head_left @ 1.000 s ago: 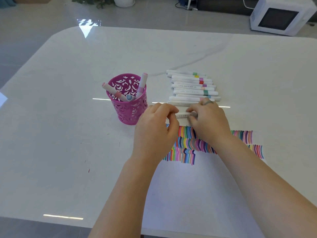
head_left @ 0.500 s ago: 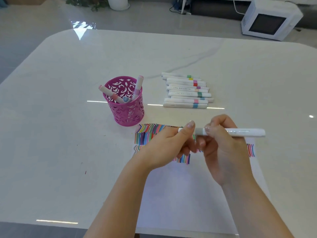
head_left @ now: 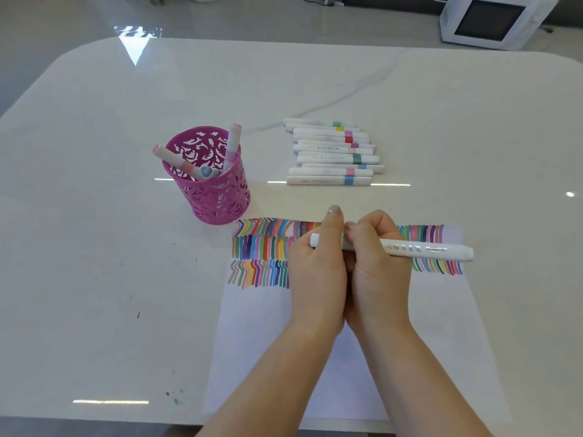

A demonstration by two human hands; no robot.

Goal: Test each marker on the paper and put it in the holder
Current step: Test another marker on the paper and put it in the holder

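A white marker (head_left: 422,248) lies level above the paper (head_left: 347,342), gripped by both hands. My left hand (head_left: 315,272) curls round its left end, where the cap is. My right hand (head_left: 378,266) grips the barrel just beside it, and the long end sticks out to the right. The paper's top part carries rows of coloured strokes. A pink cut-out holder (head_left: 214,184) stands left of the paper with three markers in it. Several white markers with coloured bands (head_left: 331,152) lie in a row behind the paper.
The white glossy table (head_left: 94,247) has a rounded far edge and small ink specks near the front left. A white microwave (head_left: 492,20) sits on the floor at the far right.
A second ago both hands picked a marker from the near end of the row. They have lifted it and brought it toward me, over the paper's strokes.
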